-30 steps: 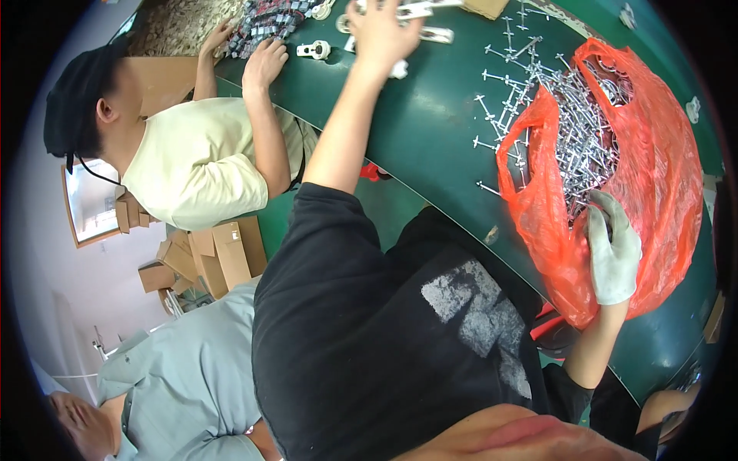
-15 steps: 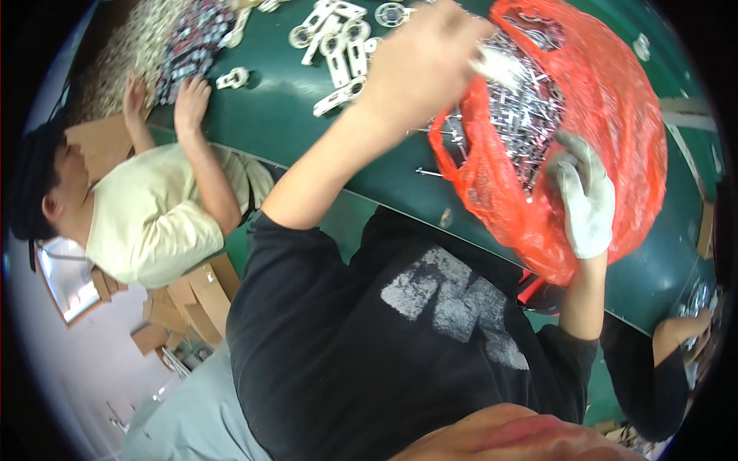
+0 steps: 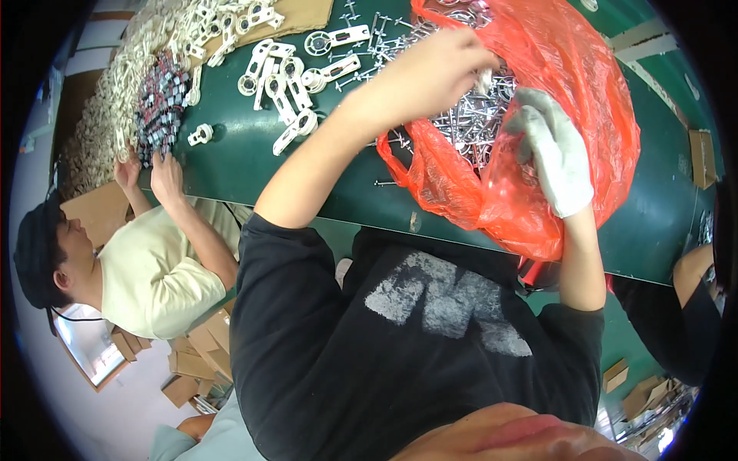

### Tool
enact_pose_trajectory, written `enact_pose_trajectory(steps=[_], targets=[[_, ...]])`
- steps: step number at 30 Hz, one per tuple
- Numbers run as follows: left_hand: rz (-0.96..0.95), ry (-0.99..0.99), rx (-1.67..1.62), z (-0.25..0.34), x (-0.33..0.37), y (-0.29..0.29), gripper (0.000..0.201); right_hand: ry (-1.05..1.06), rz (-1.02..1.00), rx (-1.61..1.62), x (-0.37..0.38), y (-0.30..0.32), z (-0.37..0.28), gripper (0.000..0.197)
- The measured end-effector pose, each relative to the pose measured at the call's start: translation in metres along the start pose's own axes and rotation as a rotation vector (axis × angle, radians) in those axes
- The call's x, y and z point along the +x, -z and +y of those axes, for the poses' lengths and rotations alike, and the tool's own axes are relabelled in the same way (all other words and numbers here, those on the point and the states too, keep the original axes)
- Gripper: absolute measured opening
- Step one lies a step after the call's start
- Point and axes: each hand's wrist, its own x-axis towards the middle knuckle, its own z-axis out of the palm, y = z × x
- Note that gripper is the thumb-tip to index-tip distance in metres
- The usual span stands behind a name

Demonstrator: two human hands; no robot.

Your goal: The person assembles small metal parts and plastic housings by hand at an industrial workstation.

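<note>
Head view: your left hand (image 3: 438, 73) is bare, reaching over the mouth of the orange plastic bag (image 3: 569, 100), its fingers bunched together and pinching a small pale piece (image 3: 484, 79) at their tips, just above the heap of metal pins (image 3: 469, 123) lying inside the bag. Your right hand (image 3: 550, 150) wears a white work glove and grips the bag's near edge, fingers curled closed on the plastic, holding that side up. The bag sits on the green bench (image 3: 238, 157) in front of you, to the right of its middle, its lower fold hanging over the bench edge toward your black shirt (image 3: 415, 346). A few loose pins lie on the bench just left of the bag. Farther left, white plastic roller brackets (image 3: 288, 73) are scattered on the bench, some resting on a sheet of brown cardboard (image 3: 304, 15) at the far edge. At the left end a large pile of white plastic parts (image 3: 127, 92) lies beside a block of small dark metal parts (image 3: 161, 107). A co-worker in a pale yellow shirt (image 3: 150, 280) sits at that end with both hands (image 3: 146, 173) at the dark parts. Brown cardboard boxes (image 3: 196, 357) stand on the floor below that person. Another person's bare arm (image 3: 692, 269) shows at the right rim.
</note>
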Motion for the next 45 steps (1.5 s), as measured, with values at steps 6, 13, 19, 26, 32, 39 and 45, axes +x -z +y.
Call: enact_pose_trajectory(steps=[6, 13, 19, 26, 32, 39, 45], targets=[[0.127, 0.032, -0.091, 0.044, 0.001, -0.024, 0.015, -0.091, -0.052, 0.021, 0.003, 0.002, -0.008, 0.045], [-0.018, 0.518, 0.154, 0.04, 0.018, -0.019, 0.062, -0.022, -0.029, -0.003, 0.002, 0.002, 0.007, 0.049], [-0.207, 0.568, 0.205, 0.047, 0.023, -0.006, 0.053, -0.002, -0.017, -0.047, 0.002, 0.005, 0.007, 0.051], [0.111, 0.498, -0.409, 0.047, 0.02, 0.002, 0.047, 0.022, 0.028, -0.046, 0.004, 0.002, 0.007, 0.051], [0.047, 0.247, -0.629, 0.071, 0.024, -0.004, 0.022, 0.125, 0.106, 0.403, 0.008, 0.007, 0.033, 0.036], [-0.08, 0.456, 0.213, 0.04, 0.025, -0.034, 0.043, 0.205, 0.384, -0.202, 0.022, 0.019, 0.032, 0.037], [0.084, 0.45, 0.187, 0.039, 0.025, -0.033, 0.031, 0.142, 0.352, -0.297, 0.019, 0.014, 0.023, 0.044]])
